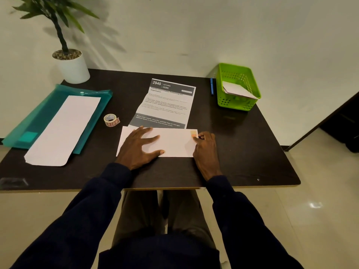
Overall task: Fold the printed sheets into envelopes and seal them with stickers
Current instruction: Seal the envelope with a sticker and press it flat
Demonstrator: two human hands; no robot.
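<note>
Head view shows the left hand (pixel 138 145) lying flat with its fingers spread on a folded white envelope (pixel 174 144), which sits on the dark tabletop (pixel 242 148) close to the near edge. At the envelope's right end is a small orange sticker (pixel 193 133). The right hand (pixel 206 150) is there with its fingers curled and its fingertips at the sticker; I cannot tell whether they pinch it or press it down. Just beyond the envelope lies a printed sheet (pixel 167 103), creased and opened out, with its near edge touching or slipping under the envelope. A sticker roll (pixel 111 120) stands to the left of that sheet. Farther left, a stack of white paper (pixel 64 129) rests on a teal folder (pixel 38 117), with a potted plant (pixel 72 67) at the far left corner. At the far right a green basket (pixel 240 104) holds a folded white piece (pixel 238 89), and a blue pen (pixel 211 86) lies just beside it.
</note>
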